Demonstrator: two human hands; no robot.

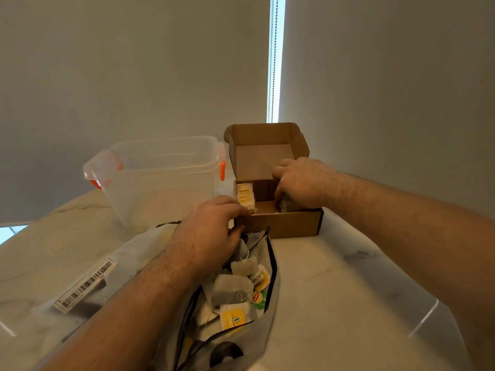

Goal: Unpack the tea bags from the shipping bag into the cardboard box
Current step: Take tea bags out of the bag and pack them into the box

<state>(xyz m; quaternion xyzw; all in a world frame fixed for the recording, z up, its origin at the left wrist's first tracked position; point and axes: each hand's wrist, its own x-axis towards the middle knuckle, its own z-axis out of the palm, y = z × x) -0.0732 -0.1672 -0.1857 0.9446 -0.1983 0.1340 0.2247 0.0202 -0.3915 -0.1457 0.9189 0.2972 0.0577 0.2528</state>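
A grey shipping bag (pixel 270 303) with a black zip edge lies open at the front, with several loose tea bags (pixel 231 289) inside. Behind it stands a small cardboard box (pixel 286 223) with its lid up; a row of yellow tea bags (pixel 245 195) stands along its left side. My left hand (pixel 206 234) reaches down into the bag's mouth with curled fingers; what they hold is hidden. My right hand (pixel 302 183) is inside the box at its right side, fingers curled down on a tea bag (pixel 284 206).
A clear plastic tub (pixel 160 180) with orange latches stands left of the box on the pale marble table (pixel 348 290). A barcode label (pixel 85 285) lies at the left. Window blinds hang close behind the box.
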